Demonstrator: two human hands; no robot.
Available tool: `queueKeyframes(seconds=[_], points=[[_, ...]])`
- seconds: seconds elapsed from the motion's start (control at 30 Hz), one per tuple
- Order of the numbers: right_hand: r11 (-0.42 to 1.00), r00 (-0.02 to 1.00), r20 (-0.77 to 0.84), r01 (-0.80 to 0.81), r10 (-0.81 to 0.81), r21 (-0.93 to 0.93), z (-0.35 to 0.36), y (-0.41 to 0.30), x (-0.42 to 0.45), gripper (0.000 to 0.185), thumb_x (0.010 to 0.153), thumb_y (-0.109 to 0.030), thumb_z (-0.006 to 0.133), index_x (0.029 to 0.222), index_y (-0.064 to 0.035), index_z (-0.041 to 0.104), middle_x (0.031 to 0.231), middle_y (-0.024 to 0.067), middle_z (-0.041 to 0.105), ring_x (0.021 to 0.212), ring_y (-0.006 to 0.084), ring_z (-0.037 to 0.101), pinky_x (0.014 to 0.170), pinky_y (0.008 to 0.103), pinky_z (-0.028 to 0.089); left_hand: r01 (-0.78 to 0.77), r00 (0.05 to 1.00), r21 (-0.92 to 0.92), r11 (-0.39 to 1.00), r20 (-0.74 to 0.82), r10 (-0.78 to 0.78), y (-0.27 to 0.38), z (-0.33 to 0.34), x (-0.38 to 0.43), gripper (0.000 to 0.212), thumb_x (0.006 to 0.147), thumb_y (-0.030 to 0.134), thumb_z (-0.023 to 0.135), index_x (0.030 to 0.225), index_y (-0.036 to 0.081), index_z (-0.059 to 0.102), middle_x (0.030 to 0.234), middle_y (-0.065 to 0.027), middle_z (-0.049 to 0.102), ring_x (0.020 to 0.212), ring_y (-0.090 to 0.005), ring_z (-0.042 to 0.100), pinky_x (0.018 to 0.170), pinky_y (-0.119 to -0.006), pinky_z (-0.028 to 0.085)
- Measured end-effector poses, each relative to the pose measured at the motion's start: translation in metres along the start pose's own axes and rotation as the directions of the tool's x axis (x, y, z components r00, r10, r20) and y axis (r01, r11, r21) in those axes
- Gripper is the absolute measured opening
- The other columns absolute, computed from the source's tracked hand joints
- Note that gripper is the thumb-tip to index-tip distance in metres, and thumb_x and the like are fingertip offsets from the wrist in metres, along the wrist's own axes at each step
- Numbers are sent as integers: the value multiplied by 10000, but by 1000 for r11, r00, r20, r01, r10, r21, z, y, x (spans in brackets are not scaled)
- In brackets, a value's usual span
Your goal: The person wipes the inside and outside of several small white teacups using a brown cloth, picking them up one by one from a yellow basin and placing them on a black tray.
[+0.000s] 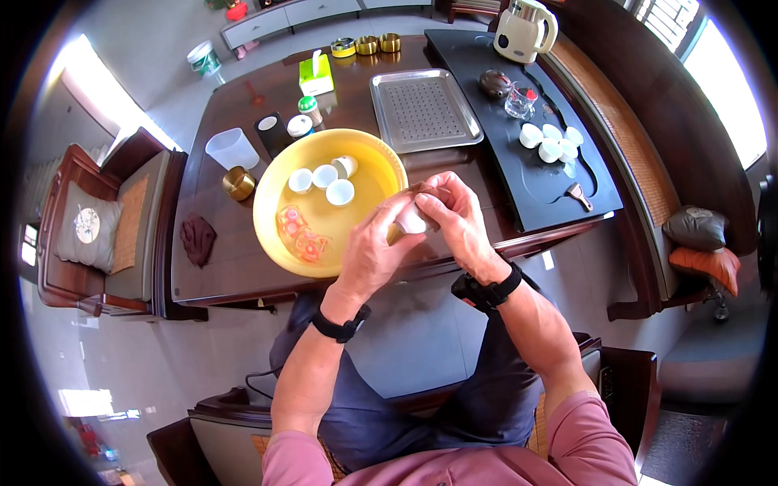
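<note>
Between my two hands is a small white cup [411,222], tilted, just past the right rim of a yellow plastic basin [267,237]. My left hand [374,246] grips the cup from its left side. With my right hand [454,215] I press a brown cloth [433,189] against the cup; part of the cloth is hidden by my fingers. Several white cups [339,192] sit inside the basin, along with clear items with orange-red patterns [304,234], whose kind I cannot tell. A second dark cloth [197,240] lies crumpled on the table left of the basin.
A perforated steel tray [425,112] lies behind the basin. To the right, a black tea tray [547,188] bears several white cups [550,149], a glass pitcher [520,102], a dark teapot [495,84], a brush [580,197] and an electric kettle [524,33]. A brass cup [238,183] stands left.
</note>
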State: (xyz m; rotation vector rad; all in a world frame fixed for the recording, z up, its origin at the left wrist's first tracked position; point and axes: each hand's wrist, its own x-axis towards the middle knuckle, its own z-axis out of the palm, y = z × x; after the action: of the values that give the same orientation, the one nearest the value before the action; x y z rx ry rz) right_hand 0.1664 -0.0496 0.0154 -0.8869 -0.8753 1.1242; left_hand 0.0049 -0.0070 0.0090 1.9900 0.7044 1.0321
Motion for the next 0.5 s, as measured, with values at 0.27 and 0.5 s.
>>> queueKeyframes(seconds=[0.27, 0.5], points=[[996, 988, -147, -57, 47, -63, 4, 2, 0, 96, 939, -69, 625, 1014, -34, 577, 897, 28, 645, 816, 80, 598, 738, 227, 495, -32, 996, 84, 996, -79, 39, -6, 11, 1, 556, 765, 77, 812, 1268, -1, 586, 1223, -151, 657, 1090, -258, 660, 927, -339, 531], [965, 976, -8, 213, -217, -150, 4, -13, -2, 154, 943, -19, 589, 1083, 17, 642, 933, 24, 648, 860, 87, 589, 781, 244, 492, 140, 969, -25, 990, -204, -142, -13, 2, 5, 529, 758, 53, 791, 1243, -21, 594, 1088, -169, 694, 937, -223, 705, 806, -314, 582]])
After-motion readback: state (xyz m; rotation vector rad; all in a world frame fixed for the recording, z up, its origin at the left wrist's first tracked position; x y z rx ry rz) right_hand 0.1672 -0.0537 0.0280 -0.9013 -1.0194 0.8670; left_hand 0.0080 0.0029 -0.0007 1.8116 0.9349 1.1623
